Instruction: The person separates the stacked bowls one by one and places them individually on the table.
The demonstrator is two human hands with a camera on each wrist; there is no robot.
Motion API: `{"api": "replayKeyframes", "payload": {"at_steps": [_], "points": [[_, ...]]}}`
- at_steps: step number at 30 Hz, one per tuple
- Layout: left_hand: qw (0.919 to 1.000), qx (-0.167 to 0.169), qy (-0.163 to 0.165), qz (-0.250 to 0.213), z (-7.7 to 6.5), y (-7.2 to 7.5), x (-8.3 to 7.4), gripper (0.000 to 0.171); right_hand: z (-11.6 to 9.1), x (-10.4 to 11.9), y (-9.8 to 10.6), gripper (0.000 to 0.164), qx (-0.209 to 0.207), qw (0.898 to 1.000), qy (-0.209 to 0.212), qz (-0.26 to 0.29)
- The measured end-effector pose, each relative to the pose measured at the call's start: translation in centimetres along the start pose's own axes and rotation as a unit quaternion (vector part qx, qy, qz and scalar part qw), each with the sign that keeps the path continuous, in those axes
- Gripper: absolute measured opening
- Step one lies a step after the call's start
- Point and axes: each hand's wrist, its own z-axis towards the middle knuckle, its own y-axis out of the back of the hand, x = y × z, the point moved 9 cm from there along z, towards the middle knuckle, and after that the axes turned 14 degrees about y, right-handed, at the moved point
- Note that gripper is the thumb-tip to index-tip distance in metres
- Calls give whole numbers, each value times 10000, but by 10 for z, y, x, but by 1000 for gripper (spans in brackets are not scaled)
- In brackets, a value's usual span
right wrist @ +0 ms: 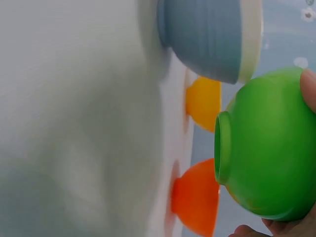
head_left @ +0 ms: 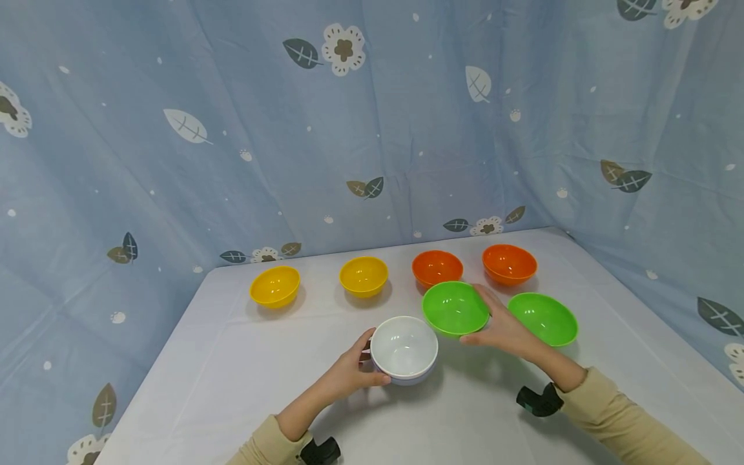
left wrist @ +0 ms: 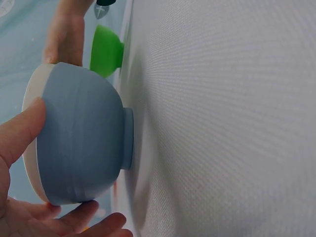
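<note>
My left hand [head_left: 352,371] grips a blue bowl [left wrist: 81,136] with a white rim and white inside, thumb at the rim and fingers round the far side. Its foot is close to the tablecloth; I cannot tell if it touches. A green bowl [head_left: 455,309] is held off the table in my right hand [head_left: 501,328], thumb on one side and fingers on the other. In the right wrist view this green bowl [right wrist: 274,143] shows its foot ring, and the blue bowl [right wrist: 210,37] is close by. Another green bowl [head_left: 544,319] stands right of my right hand.
Two yellow bowls [head_left: 275,287] [head_left: 363,276] stand at the back left of the white-covered table [head_left: 232,387]. Two orange bowls [head_left: 437,268] [head_left: 509,264] are at the back right, one just behind the held green bowl. A blue patterned curtain [head_left: 261,161] hangs behind the table.
</note>
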Motion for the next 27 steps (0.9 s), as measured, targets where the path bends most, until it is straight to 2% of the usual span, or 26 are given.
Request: {"api": "replayKeyframes", "payload": {"at_steps": [8,13,27], "points": [[9999,-89,58,107,13,-1,20,85,-3,-11,-8,103,5,10000,-10,-7],[10000,-80,3,49,14,-1,20,86,-5,-14,-11,102,35,9999,-54,122],[9996,-171,166,124,13,2,22,88,-9,-32,-20,100,196,9984,-400,344]]}}
